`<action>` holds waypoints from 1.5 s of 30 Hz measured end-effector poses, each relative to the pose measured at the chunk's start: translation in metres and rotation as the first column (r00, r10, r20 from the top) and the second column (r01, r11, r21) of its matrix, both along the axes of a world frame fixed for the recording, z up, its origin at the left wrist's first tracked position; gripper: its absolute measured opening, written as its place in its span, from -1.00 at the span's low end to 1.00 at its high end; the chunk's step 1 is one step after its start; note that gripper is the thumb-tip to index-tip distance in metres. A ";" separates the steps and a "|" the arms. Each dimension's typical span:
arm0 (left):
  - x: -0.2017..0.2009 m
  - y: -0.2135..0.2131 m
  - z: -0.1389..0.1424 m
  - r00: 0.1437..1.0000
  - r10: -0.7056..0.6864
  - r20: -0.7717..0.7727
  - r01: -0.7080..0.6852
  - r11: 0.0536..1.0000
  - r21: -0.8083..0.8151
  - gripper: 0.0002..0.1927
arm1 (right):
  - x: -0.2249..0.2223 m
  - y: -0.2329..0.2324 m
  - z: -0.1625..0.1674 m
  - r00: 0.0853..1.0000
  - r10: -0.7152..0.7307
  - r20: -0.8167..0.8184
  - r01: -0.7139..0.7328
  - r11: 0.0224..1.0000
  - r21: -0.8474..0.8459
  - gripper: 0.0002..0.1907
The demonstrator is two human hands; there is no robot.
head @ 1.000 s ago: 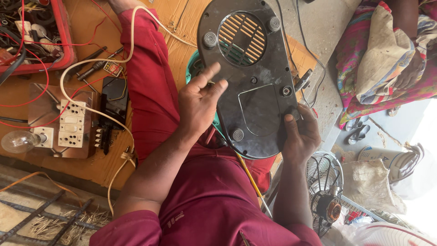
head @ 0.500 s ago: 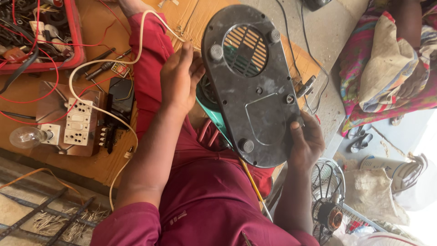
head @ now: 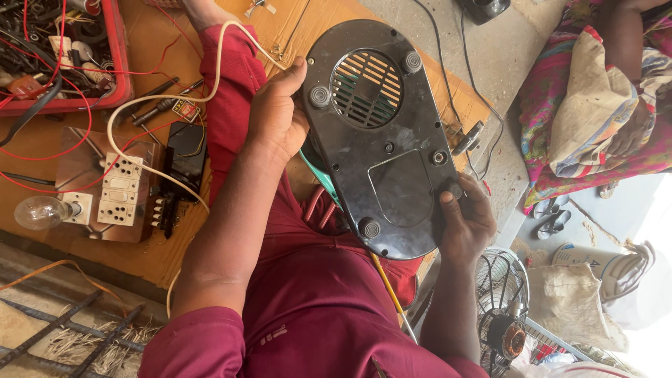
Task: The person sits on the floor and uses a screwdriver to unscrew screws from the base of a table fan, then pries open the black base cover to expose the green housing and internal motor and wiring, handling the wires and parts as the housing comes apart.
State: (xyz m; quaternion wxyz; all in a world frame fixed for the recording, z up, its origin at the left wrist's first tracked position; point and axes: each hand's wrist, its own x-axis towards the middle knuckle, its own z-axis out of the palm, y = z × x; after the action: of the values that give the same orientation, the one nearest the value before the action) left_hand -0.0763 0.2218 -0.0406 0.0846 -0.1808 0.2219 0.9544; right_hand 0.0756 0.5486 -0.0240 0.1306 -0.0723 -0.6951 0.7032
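Both hands' grip pinching black appliance base (head: 381, 140) — left hand (head: 276, 115), right hand (head: 465, 220) — over cardboard-covered floor (head: 140, 56).

glossy black plastic base plate (head: 381, 140), matt cardboard (head: 329, 17)

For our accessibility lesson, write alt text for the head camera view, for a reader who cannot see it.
A person in maroon clothes holds a black appliance base, underside up, over their lap: left hand on one edge, right hand on the other. Beside them lie a switchboard with a bulb, a red tray of wires, and a fan.
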 end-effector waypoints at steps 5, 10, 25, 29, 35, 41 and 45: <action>-0.004 -0.002 0.006 0.999 -0.030 0.014 0.029 0.997 0.068 -0.66 | -0.002 -0.003 0.004 0.999 0.027 -0.034 -0.027 1.000 -0.010 -0.65; -0.014 -0.006 0.014 0.997 -0.038 0.068 0.042 0.998 -0.056 -0.64 | -0.003 -0.007 0.008 0.997 0.057 -0.059 -0.057 0.998 0.013 -0.65; -0.013 -0.019 -0.014 0.992 0.007 0.123 0.007 0.994 -0.108 -0.90 | -0.003 -0.009 0.013 0.979 0.118 0.163 -0.066 0.953 -0.297 -0.24; -0.011 -0.024 -0.012 0.992 0.058 0.115 -0.050 0.996 -0.069 -0.84 | -0.006 -0.021 0.018 0.959 0.234 0.158 -0.164 0.918 -0.360 -0.31; -0.002 -0.047 -0.004 0.999 -0.041 -0.027 0.041 0.999 0.001 -0.54 | -0.009 -0.036 0.016 0.961 0.255 0.111 -0.201 0.912 -0.357 -0.29; -0.010 -0.047 -0.023 0.997 -0.008 0.071 0.000 0.994 0.112 -0.46 | -0.013 -0.034 0.006 0.962 0.223 0.155 -0.183 0.954 -0.238 -0.28; -0.012 -0.042 -0.040 0.994 0.060 0.095 -0.064 0.997 0.047 -0.63 | -0.012 -0.029 0.002 0.962 0.222 0.162 -0.172 0.946 -0.276 -0.27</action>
State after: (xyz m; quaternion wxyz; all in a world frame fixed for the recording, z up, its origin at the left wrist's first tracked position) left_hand -0.0878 0.1802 -0.0804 0.0697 -0.2298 0.1881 0.9523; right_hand 0.0632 0.5200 -0.0222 -0.0183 -0.0859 -0.6103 0.7873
